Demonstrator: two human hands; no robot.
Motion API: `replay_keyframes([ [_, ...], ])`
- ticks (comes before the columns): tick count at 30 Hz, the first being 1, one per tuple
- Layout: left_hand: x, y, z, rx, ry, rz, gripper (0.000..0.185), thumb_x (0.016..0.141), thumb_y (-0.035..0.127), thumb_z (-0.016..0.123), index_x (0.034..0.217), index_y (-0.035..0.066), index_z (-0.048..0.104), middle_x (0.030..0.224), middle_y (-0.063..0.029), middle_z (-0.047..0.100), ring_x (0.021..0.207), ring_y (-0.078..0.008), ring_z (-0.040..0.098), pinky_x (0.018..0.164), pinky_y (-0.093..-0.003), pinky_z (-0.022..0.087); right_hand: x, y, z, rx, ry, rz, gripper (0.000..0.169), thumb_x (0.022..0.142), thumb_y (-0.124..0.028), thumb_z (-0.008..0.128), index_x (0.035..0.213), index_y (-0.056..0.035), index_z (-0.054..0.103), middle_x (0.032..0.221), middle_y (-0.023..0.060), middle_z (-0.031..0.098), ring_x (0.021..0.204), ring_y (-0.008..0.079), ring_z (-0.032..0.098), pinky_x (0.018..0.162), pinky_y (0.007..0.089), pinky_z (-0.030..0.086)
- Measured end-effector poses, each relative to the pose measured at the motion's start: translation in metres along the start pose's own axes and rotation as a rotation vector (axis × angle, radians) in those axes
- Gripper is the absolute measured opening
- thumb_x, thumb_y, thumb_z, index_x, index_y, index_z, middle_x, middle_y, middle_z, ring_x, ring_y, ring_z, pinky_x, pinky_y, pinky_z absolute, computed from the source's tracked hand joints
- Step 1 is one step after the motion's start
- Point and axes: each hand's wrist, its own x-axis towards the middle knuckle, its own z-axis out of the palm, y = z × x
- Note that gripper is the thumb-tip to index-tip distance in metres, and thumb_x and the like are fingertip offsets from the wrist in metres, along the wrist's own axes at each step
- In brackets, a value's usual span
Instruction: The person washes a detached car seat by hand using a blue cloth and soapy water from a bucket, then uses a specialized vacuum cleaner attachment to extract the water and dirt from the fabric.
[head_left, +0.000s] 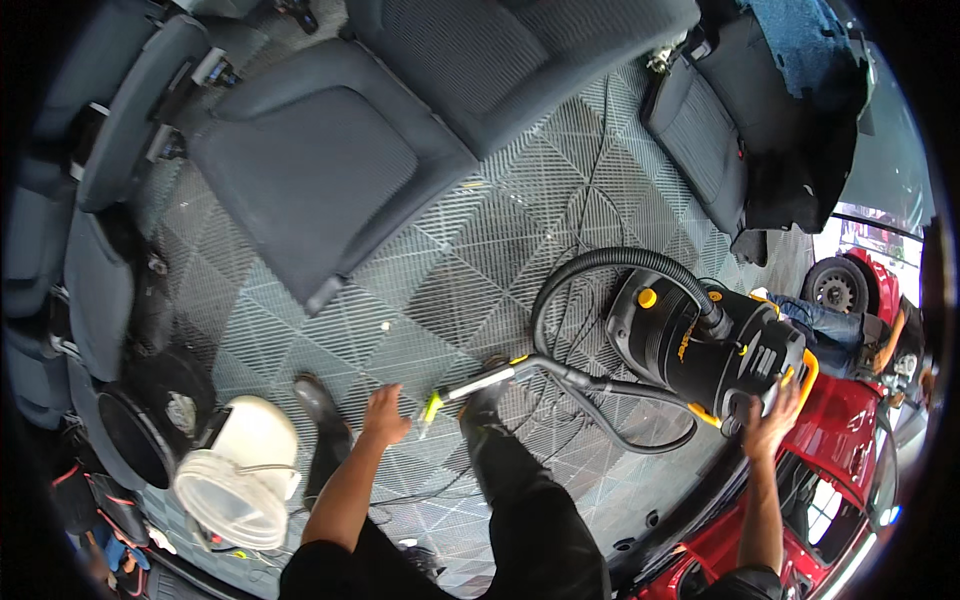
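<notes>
My left hand (386, 417) hangs over the grated tile floor with its fingers spread a little and nothing in them. Just right of it lies the vacuum's extraction wand (480, 382) with a yellow-green tip. My right hand (772, 421), fingers apart, is over the top end of a black and yellow wet/dry vacuum (675, 337), beside its yellow handle (808, 386); whether it touches the vacuum I cannot tell. A black corrugated hose (592, 259) loops from the vacuum to the wand across the floor.
Removed grey car seats (322, 172) lie ahead and along the left. A white bucket (259, 442) and a round black container (139, 435) stand at lower left. Thin cables (589, 187) run over the floor. A red car (840, 427) and a person in jeans (821, 322) are at right.
</notes>
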Motion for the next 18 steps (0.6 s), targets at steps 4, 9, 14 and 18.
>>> replay_keyframes([
  [4, 0.092, 0.078, 0.091, -0.009, -0.188, -0.088, 0.085, 0.075, 0.024, 0.08, 0.149, 0.014, 0.04, 0.154, -0.0125, 0.042, 0.141, -0.0356, 0.039, 0.117, -0.047, 0.033, 0.035, 0.118, 0.055, 0.099, -0.112, 0.248, 0.076, 0.088, -0.028, 0.075, 0.152, -0.0078, 0.039, 0.155, 0.0205, 0.037, 0.144, 0.0377, 0.035, 0.118, 0.0462, 0.028],
  [9, 0.12, 0.095, 0.131, 0.108, -0.271, -0.237, 0.058, 0.081, 0.023, 0.072, 0.136, 0.017, 0.055, 0.15, -0.0088, 0.05, 0.138, -0.0337, 0.047, 0.112, -0.0588, 0.035, 0.026, 0.117, 0.117, 0.179, -0.07, 0.234, 0.085, 0.089, -0.034, 0.076, 0.155, -0.0039, 0.032, 0.154, 0.0224, 0.039, 0.144, 0.0381, 0.034, 0.12, 0.0449, 0.025],
  [14, 0.094, 0.083, 0.139, 0.224, -0.35, -0.219, 0.045, 0.083, 0.023, 0.067, 0.126, 0.01, 0.063, 0.131, -0.0151, 0.065, 0.124, -0.0334, 0.061, 0.102, -0.0515, 0.049, 0.031, 0.107, 0.138, -0.049, 0.016, 0.161, 0.094, 0.087, -0.049, 0.071, 0.159, -0.012, 0.025, 0.16, 0.0204, 0.032, 0.147, 0.0404, 0.03, 0.118, 0.0518, 0.026],
  [18, 0.043, 0.119, 0.104, 0.15, -0.385, -0.133, 0.038, 0.083, 0.024, 0.065, 0.118, 0.009, 0.065, 0.116, -0.0162, 0.071, 0.11, -0.0347, 0.068, 0.091, -0.0467, 0.056, 0.023, 0.12, 0.116, -0.041, -0.061, 0.092, 0.074, 0.098, -0.051, 0.054, 0.159, -0.0163, 0.03, 0.162, 0.02, 0.03, 0.147, 0.0411, 0.031, 0.117, 0.0524, 0.026],
])
